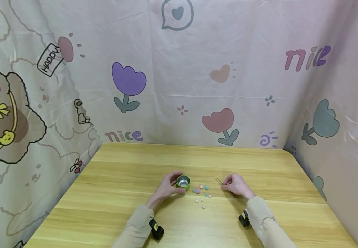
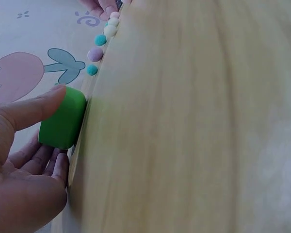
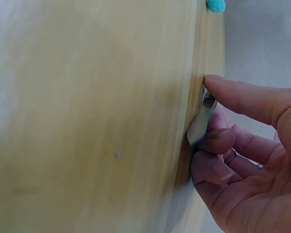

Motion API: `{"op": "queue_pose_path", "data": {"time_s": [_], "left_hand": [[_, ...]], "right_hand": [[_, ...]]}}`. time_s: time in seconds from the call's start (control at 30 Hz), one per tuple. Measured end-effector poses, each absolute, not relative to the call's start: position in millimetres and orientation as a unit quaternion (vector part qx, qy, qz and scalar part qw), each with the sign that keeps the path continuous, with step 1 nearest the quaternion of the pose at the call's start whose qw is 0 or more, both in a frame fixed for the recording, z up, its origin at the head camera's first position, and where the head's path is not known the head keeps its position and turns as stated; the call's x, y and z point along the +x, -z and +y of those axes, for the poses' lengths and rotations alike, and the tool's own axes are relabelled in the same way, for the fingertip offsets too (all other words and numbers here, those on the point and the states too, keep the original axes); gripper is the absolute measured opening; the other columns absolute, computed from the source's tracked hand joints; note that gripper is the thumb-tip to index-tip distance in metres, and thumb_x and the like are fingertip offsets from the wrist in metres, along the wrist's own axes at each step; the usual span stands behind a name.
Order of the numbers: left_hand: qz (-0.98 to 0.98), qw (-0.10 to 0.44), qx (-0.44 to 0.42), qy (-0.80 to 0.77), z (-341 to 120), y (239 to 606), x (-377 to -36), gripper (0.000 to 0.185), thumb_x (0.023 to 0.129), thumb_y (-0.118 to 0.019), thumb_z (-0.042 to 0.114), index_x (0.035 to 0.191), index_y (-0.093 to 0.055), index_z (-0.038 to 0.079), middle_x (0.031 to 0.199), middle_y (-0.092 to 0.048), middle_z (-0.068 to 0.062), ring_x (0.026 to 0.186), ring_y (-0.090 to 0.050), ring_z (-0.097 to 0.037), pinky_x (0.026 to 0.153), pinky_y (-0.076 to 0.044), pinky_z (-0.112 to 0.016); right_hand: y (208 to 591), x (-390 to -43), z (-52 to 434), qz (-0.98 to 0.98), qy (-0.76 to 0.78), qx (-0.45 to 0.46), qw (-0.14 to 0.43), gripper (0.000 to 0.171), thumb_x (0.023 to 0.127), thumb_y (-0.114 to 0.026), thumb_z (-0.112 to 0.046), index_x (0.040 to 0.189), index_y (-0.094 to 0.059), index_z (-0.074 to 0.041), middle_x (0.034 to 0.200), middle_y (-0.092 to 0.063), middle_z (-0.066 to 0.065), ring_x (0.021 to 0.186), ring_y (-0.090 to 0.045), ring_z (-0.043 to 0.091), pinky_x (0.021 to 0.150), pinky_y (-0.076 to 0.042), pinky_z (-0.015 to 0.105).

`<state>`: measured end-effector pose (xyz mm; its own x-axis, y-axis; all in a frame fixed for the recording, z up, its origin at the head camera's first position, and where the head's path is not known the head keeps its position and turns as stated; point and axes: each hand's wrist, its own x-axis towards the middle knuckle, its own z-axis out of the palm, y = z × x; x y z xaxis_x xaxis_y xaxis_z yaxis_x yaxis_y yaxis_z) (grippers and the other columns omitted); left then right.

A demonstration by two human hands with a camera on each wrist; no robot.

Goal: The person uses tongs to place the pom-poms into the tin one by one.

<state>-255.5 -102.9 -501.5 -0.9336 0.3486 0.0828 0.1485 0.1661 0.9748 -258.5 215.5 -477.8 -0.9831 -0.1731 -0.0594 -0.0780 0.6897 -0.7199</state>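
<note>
A small round green tin (image 1: 183,187), its open top showing a silvery inside, stands upright on the wooden table. My left hand (image 1: 167,187) grips it from the left, the thumb (image 2: 36,109) along one side and the fingers round the other. To the right, my right hand (image 1: 236,185) pinches metal tweezers (image 1: 218,181) low over the table, their two tips pointing left and away. Their flat metal end (image 3: 200,125) shows between thumb and fingers in the right wrist view. Several small pom-poms lie between the hands, among them a purple one (image 2: 95,54) and a teal one (image 3: 216,5).
The light wooden table (image 1: 129,165) runs back to a printed cloth (image 1: 179,79) hanging behind it and at both sides. Pale pom-poms, such as a pinkish one (image 1: 203,207), lie nearer the front than the tin.
</note>
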Motion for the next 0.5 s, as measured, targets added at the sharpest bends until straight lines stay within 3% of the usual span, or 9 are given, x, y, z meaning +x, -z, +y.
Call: {"op": "queue_pose_path", "data": {"time_s": [0.5], "left_hand": [[0.755,0.081,0.157,-0.631,-102.7,502.4,-254.7,0.072,0.079,-0.079,-0.006,0.141,-0.043,-0.013,0.143,-0.051,-0.033,0.133,-0.049,-0.048,0.12,-0.038,-0.056]], "right_hand": [[476.6,-254.4,213.2,0.918,0.386,-0.067,0.061,0.011,0.084,-0.075,-0.011,0.082,-0.07,-0.001,0.072,-0.062,0.004,0.064,-0.052,0.014,0.056,-0.044,0.023]]}}
